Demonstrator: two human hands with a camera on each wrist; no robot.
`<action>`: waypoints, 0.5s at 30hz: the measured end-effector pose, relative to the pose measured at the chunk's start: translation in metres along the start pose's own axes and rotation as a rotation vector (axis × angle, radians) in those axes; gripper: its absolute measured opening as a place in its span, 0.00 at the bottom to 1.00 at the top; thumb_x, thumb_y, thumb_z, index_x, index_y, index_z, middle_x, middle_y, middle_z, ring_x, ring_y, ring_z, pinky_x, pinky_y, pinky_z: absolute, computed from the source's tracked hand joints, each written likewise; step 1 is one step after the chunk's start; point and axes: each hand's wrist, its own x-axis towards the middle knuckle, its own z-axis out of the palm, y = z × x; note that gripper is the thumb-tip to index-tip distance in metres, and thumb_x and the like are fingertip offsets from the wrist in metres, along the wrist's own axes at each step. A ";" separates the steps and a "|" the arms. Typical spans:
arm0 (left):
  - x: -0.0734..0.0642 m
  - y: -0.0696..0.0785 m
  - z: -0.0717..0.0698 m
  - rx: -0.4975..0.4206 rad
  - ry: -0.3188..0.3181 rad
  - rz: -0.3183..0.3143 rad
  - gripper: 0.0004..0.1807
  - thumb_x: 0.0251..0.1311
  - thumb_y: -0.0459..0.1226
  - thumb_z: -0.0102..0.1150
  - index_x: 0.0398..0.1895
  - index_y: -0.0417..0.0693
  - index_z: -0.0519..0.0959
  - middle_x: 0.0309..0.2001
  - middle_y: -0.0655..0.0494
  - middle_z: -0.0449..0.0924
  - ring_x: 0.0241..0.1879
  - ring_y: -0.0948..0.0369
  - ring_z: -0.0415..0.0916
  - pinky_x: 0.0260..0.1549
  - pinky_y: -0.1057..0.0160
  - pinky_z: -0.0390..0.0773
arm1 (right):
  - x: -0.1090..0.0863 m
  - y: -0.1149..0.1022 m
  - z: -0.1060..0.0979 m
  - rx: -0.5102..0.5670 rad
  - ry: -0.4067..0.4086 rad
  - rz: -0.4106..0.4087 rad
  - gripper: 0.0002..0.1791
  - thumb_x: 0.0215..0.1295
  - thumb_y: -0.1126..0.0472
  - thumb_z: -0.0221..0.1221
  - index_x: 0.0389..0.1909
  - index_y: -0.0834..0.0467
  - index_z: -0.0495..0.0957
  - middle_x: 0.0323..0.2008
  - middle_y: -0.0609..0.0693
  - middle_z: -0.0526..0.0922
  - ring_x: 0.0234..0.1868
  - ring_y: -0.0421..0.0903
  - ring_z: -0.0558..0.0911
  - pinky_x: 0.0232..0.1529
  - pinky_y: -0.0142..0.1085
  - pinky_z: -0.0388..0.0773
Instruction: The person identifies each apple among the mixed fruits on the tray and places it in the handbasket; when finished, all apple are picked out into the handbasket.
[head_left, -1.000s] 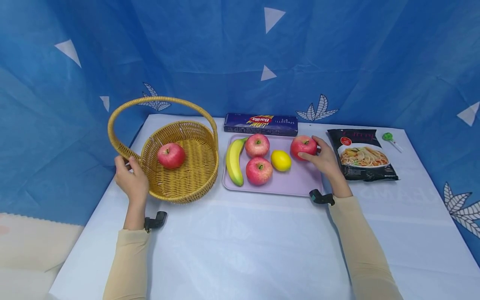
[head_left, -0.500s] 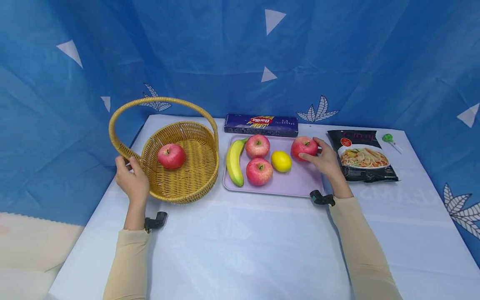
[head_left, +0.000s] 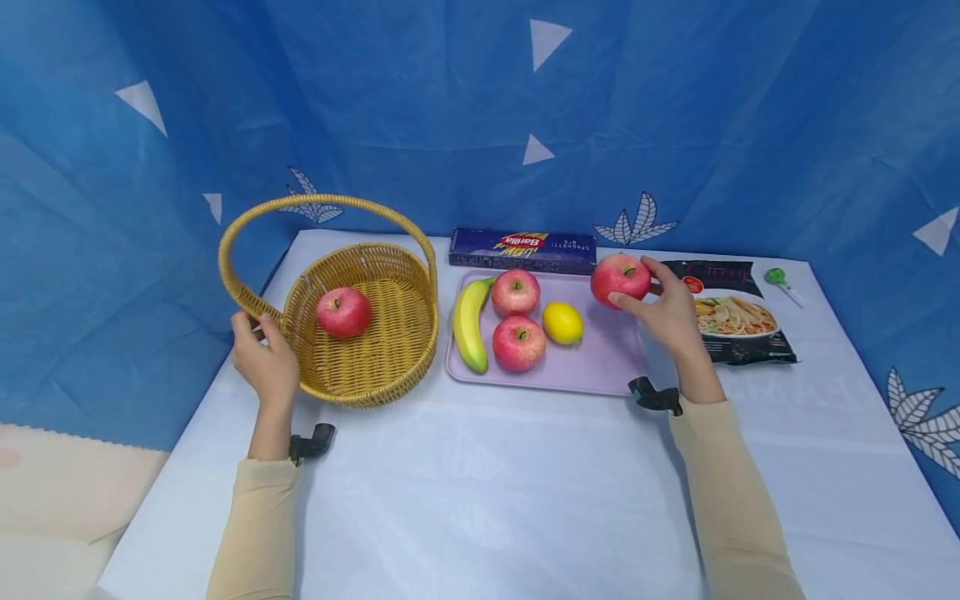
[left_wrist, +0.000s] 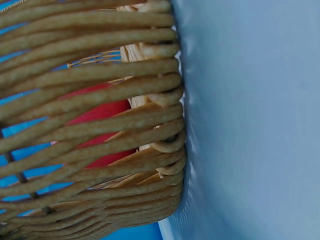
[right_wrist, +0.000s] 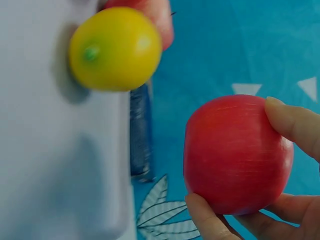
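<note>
In the head view my right hand (head_left: 670, 310) grips a red apple (head_left: 620, 281) over the right part of a pale purple tray (head_left: 592, 367). The right wrist view shows this apple between thumb and fingers, apart from the tray. A banana (head_left: 469, 325), two more apples (head_left: 516, 292) and a yellow lemon (head_left: 562, 322) lie on the tray. At the left, my left hand (head_left: 265, 358) holds the side of a wicker basket (head_left: 375, 392) near the foot of its tall handle. One apple (head_left: 343, 312) lies in the basket; the left wrist view shows its red through the weave.
Behind the tray lies a blue spaghetti box (head_left: 522, 251). A black noodle packet (head_left: 738, 317) lies to the right, partly behind my right hand, with a green lollipop (head_left: 777, 276) beyond it. A blue curtain (head_left: 420, 108) hangs along the table's back edge.
My right hand has raised the apple off the tray and shifted slightly right and back with it. The left hand and basket stay where they were.
</note>
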 end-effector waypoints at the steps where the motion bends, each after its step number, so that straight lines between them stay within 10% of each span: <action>1: 0.000 0.000 0.000 0.001 0.001 -0.001 0.21 0.75 0.44 0.41 0.53 0.33 0.72 0.47 0.33 0.77 0.46 0.41 0.76 0.44 0.53 0.68 | -0.002 -0.003 -0.001 0.005 0.002 -0.009 0.48 0.59 0.50 0.67 0.76 0.54 0.54 0.72 0.60 0.63 0.67 0.62 0.65 0.56 0.57 0.75; 15: 0.000 0.000 0.000 0.004 0.003 -0.004 0.21 0.75 0.43 0.41 0.52 0.33 0.72 0.47 0.33 0.77 0.47 0.42 0.76 0.45 0.51 0.69 | -0.041 -0.054 -0.003 0.109 -0.009 -0.206 0.44 0.56 0.54 0.70 0.73 0.51 0.61 0.69 0.54 0.67 0.65 0.55 0.71 0.53 0.39 0.79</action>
